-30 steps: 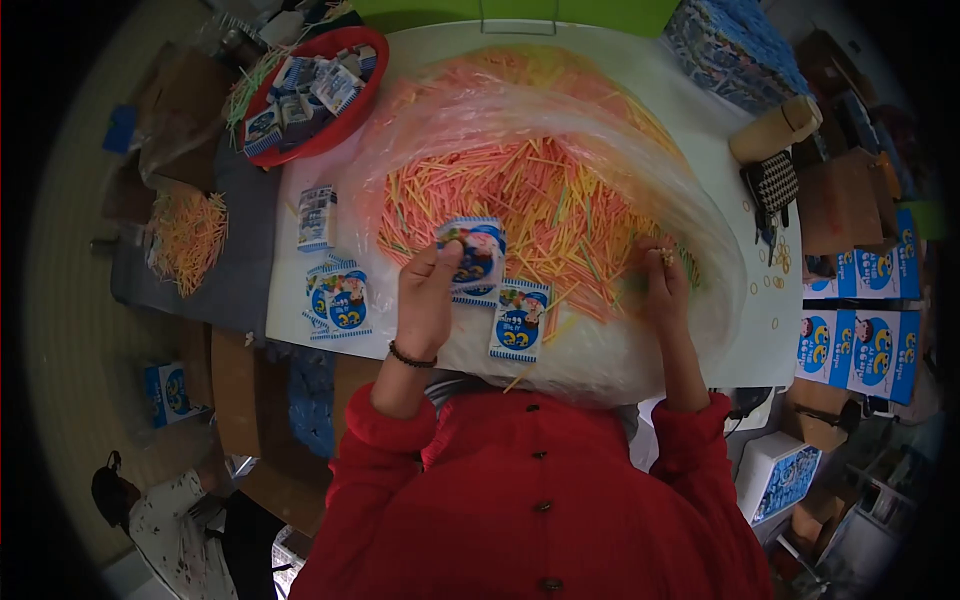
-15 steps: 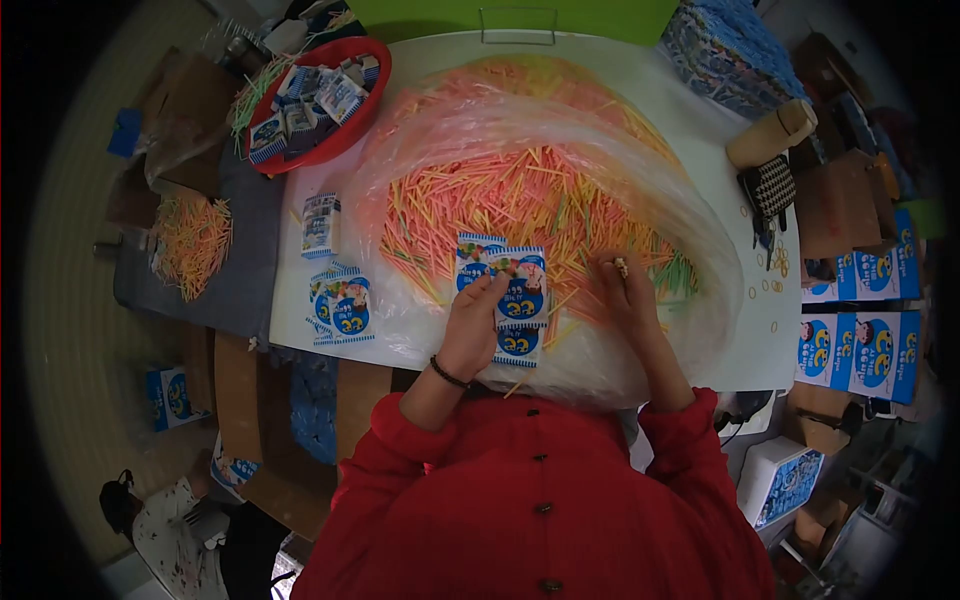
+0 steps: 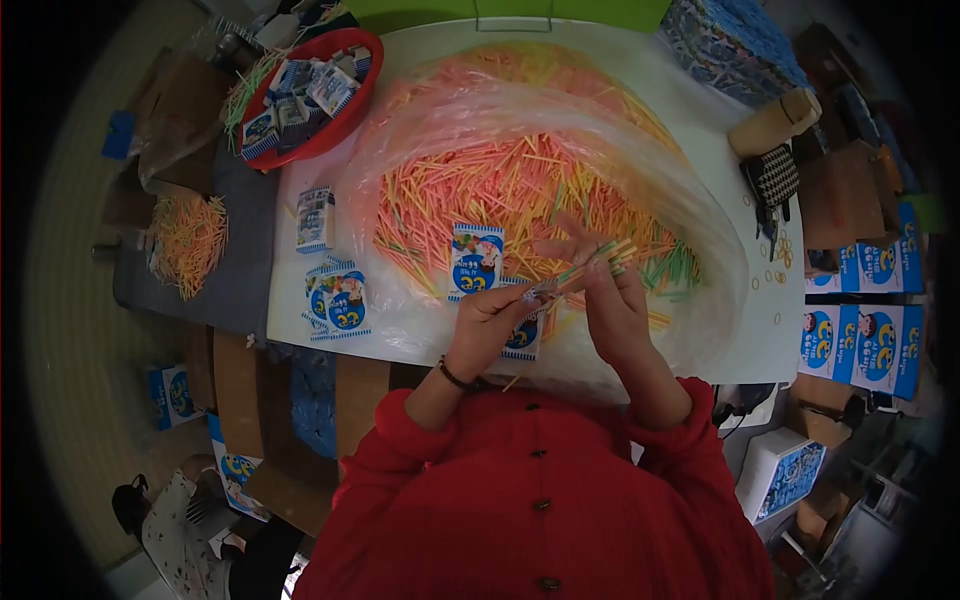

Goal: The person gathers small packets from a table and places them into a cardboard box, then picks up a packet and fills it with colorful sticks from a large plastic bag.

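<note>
The right hand [image 3: 612, 300] clamps thin coloured sticks [image 3: 592, 264]; the left hand [image 3: 490, 318] seemingly pinches a small clear sleeve [image 3: 541, 291]; the far-left round red basin [image 3: 362, 100] holds packets; a heap [image 3: 470, 185] lies loose.

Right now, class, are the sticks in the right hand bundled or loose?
Bundled: the right hand holds the sticks side by side in one tight bunch.

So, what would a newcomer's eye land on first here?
The heap of pink, orange and yellow sticks on clear plastic, mid-table. In front of it, the left hand and right hand pinch a bundle of sticks between them. A red bowl of blue packets sits far left.
</note>
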`<state>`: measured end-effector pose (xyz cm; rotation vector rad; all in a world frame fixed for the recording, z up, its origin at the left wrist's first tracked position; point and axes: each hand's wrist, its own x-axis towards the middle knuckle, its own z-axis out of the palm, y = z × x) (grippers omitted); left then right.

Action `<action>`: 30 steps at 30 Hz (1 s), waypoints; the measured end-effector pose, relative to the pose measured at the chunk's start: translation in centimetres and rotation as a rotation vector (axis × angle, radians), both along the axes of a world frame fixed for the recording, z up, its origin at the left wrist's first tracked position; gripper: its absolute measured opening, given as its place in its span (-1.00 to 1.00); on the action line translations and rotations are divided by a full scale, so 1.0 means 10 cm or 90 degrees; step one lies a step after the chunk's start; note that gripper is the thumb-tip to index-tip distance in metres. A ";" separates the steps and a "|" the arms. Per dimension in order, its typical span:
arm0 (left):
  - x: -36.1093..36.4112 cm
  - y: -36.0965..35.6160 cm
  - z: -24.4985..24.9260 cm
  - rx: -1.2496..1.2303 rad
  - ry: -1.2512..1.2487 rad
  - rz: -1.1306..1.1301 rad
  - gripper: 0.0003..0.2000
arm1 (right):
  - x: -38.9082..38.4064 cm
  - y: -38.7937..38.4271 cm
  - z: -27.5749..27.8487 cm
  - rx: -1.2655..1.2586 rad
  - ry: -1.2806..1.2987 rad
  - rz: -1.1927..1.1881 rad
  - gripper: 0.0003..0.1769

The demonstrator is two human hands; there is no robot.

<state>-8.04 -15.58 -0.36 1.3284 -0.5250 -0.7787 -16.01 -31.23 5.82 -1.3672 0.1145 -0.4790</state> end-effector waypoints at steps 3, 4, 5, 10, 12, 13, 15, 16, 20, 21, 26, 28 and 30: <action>0.00 0.03 0.04 -0.003 0.010 -0.007 -0.75 | 0.04 0.00 -0.09 -0.015 -0.025 0.032 -0.65; 0.00 0.04 0.05 0.003 0.015 -0.014 -0.75 | 0.04 0.00 -0.12 -0.014 -0.025 0.031 -0.65; 0.00 0.04 0.05 0.004 0.015 -0.015 -0.75 | 0.04 -0.01 -0.15 -0.045 -0.019 0.051 -0.72; -0.02 0.04 -0.02 -0.075 0.112 -0.025 -0.76 | 0.00 -0.05 -0.11 -0.309 0.073 0.089 -0.79; -0.02 0.02 -0.05 -0.077 0.141 -0.025 -0.75 | 0.00 -0.05 -0.18 -0.402 0.099 0.112 -0.82; -0.01 0.00 -0.07 -0.079 0.170 -0.024 -0.74 | 0.00 -0.05 -0.17 -0.404 0.096 0.113 -0.82; 0.01 -0.02 -0.10 -0.110 0.185 -0.034 -0.73 | 0.00 -0.02 -0.08 -0.526 0.107 0.078 -0.82; 0.00 -0.03 -0.10 -0.138 0.203 -0.046 -0.71 | 0.00 -0.01 0.00 -0.526 0.106 0.081 -0.82; 0.12 -0.15 0.06 -0.146 -0.006 -0.018 -0.66 | 0.01 -0.08 0.21 -0.596 0.084 -0.062 -0.67; 0.17 -0.17 0.07 -0.170 -0.113 -0.030 -0.64 | 0.00 -0.14 0.22 -0.545 0.071 -0.092 -0.61; 0.18 -0.12 0.09 -0.168 -0.185 -0.035 -0.60 | -0.07 -0.22 0.12 -0.650 0.014 -0.151 -0.78; 0.13 -0.04 0.22 -0.194 -0.079 -0.085 -0.57 | -0.06 -0.09 0.09 -0.628 -0.042 -0.205 -0.82; 0.09 0.19 0.22 -0.109 -0.153 -0.028 -0.59 | -0.03 -0.02 0.01 -0.659 0.000 0.005 -0.80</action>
